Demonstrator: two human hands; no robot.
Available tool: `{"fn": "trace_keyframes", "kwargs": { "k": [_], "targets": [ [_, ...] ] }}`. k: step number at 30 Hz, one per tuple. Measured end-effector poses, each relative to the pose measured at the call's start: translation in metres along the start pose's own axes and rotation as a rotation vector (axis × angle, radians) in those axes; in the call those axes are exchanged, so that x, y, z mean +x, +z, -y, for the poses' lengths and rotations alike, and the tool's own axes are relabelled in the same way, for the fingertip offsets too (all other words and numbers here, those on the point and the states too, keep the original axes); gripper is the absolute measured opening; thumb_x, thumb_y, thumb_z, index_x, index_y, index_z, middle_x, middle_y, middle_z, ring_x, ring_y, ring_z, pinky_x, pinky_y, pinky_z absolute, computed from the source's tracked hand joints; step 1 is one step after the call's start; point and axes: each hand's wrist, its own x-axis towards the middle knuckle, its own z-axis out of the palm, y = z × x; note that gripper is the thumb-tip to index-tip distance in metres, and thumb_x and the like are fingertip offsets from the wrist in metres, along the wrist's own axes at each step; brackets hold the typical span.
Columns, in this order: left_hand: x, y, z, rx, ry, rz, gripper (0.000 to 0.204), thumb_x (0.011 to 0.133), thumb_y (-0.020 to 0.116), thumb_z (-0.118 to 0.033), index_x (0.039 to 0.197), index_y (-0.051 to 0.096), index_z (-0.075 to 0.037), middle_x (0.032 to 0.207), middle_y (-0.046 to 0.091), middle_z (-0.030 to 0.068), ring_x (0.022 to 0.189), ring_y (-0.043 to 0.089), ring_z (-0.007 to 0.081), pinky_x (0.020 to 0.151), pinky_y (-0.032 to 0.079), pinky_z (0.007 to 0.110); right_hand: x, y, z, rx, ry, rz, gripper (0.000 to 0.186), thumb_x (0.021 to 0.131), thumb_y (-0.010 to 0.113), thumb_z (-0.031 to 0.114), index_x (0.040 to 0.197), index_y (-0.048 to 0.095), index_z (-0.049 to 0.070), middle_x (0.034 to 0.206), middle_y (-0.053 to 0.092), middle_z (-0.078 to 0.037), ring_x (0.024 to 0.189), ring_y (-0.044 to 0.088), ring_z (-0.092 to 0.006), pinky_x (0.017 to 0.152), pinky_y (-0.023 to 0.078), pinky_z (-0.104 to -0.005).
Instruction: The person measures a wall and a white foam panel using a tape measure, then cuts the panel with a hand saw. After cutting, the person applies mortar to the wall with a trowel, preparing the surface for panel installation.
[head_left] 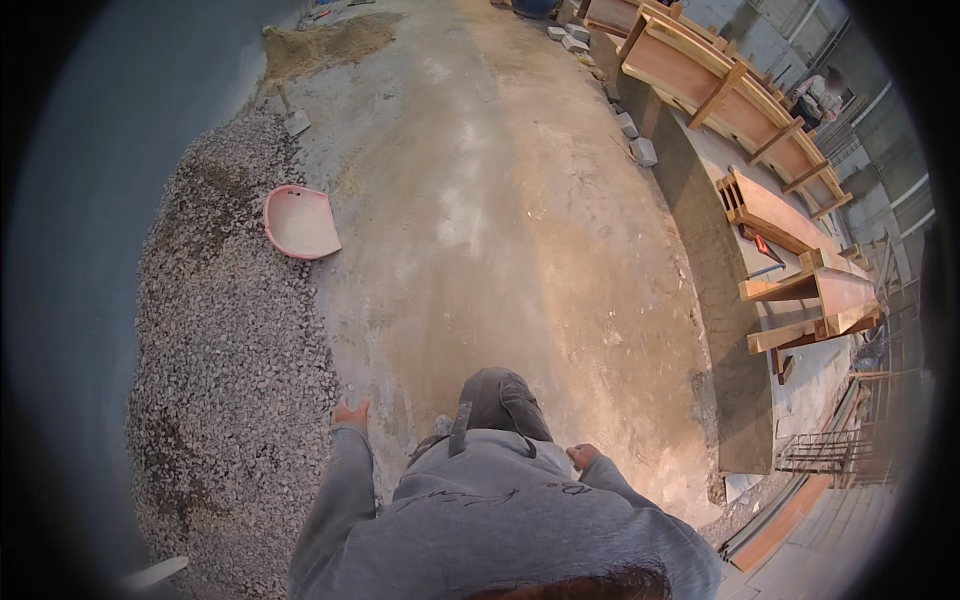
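Note:
My left hand [351, 411] hangs over the near edge of the grey gravel pile [215, 350], fingers apart and holding nothing. Beside my hip, above the bare concrete ground [500, 280], my right hand [582, 455] has its fingers curled; whether anything is inside is too small to tell. A pink scoop-shaped tray [302, 222], coated pale inside, rests at the gravel's edge ahead on the left.
A shovel [296, 122] lies near a sand heap [330, 45]. Along the right, a concrete step [740, 400] carries wooden formwork [700, 80] and a red-handled saw [760, 250], with grey blocks [642, 152] below. A person [815, 100] stands behind the formwork. Rebar cages [825, 450] lie nearer.

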Motion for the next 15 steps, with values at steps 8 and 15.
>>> {"fn": "trace_keyframes", "kwargs": {
  "k": [8,15],
  "targets": [
    [0.202,0.037,-0.138,0.011,-0.088,-0.003,0.087,0.073,0.072,-0.054,0.136,0.045,0.000,0.134,0.050,0.0262,0.128,0.044,0.0394,0.108,0.034,0.045,0.218,-0.099,0.087,-0.127,-0.343,0.068,0.033,0.087,0.045,0.025,0.101,0.069,0.009,0.083,0.069,-0.014,0.076,0.067,-0.0266,0.071,0.050,-0.0379],
    [0.288,-0.002,-0.231,0.037,-0.246,-0.018,0.083,0.073,0.071,-0.057,0.129,0.052,0.001,0.126,0.056,0.0260,0.119,0.052,0.0397,0.100,0.042,0.044,0.268,-0.416,0.402,0.035,-0.435,-0.199,0.042,0.082,0.051,0.030,0.112,0.065,0.004,0.101,0.069,-0.016,0.091,0.066,-0.0262,0.082,0.051,-0.0343]
  ]
}}
